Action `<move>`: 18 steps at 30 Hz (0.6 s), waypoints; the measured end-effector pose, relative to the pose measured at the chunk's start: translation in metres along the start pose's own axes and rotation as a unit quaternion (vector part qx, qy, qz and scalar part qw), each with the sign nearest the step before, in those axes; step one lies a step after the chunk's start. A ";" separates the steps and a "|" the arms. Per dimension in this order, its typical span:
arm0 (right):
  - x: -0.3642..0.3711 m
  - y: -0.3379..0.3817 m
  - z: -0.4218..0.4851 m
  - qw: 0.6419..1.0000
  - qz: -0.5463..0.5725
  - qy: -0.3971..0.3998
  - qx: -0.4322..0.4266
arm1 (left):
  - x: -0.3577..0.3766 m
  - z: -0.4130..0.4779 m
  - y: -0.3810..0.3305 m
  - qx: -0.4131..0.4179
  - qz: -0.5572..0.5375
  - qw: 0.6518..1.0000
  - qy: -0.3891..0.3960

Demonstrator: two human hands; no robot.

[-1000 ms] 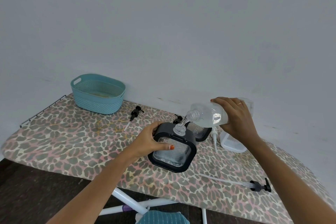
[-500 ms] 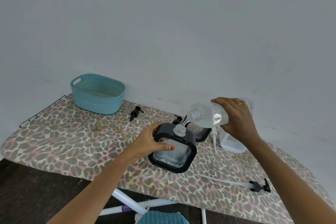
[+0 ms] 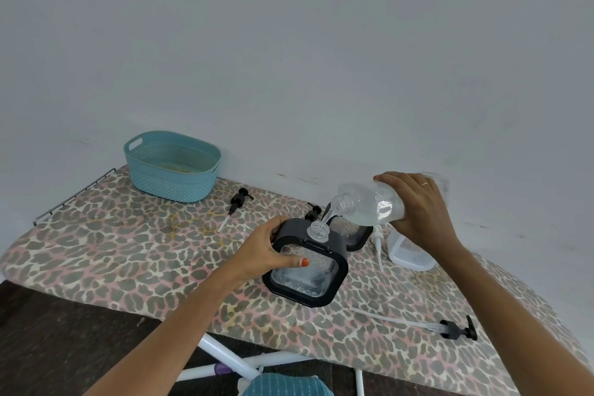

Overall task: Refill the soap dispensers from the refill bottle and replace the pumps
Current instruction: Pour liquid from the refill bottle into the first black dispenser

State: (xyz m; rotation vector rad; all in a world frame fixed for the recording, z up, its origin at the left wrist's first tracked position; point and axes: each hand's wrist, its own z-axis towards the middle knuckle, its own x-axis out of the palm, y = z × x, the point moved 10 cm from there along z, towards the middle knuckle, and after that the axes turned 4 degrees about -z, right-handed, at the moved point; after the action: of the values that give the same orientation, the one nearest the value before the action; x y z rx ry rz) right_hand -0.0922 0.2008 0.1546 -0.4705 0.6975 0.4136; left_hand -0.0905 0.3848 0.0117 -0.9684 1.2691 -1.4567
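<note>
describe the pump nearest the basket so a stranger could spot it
On the leopard-print ironing board, look just right of the teal basket. The black pump lies alone there; its tube is short, unlike the long-tubed pump at the front edge.

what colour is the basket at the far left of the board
The basket is light teal, with a woven-look wall; the head view shows it clearly.

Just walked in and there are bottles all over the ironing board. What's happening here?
A person is topping up soap. The left hand grips the black-framed dispenser, which stands on the ironing board, while the right hand tips the clear refill bottle so liquid runs into its open neck. One black pump lies near the front edge, another pump beside the teal basket; neither is back on.
</note>
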 end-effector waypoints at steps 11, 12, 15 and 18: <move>0.002 -0.001 0.000 1.000 -0.002 0.001 0.000 | 0.001 0.002 0.003 -0.001 -0.004 1.000 0.000; 0.003 -0.002 -0.001 1.000 0.000 0.002 0.002 | 0.001 0.002 0.004 -0.002 -0.005 1.000 0.001; 0.002 -0.002 -0.001 1.000 0.001 0.005 0.002 | 0.000 0.002 0.006 -0.003 -0.001 1.000 0.000; 0.000 0.001 0.001 1.000 -0.002 0.000 -0.004 | 0.000 0.003 0.008 -0.005 0.001 1.000 0.001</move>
State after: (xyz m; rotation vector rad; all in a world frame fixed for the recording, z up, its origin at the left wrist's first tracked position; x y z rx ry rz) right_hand -0.0928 0.2020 0.1549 -0.4797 0.6947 0.4124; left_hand -0.0868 0.3842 0.0046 -0.9718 1.2785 -1.4505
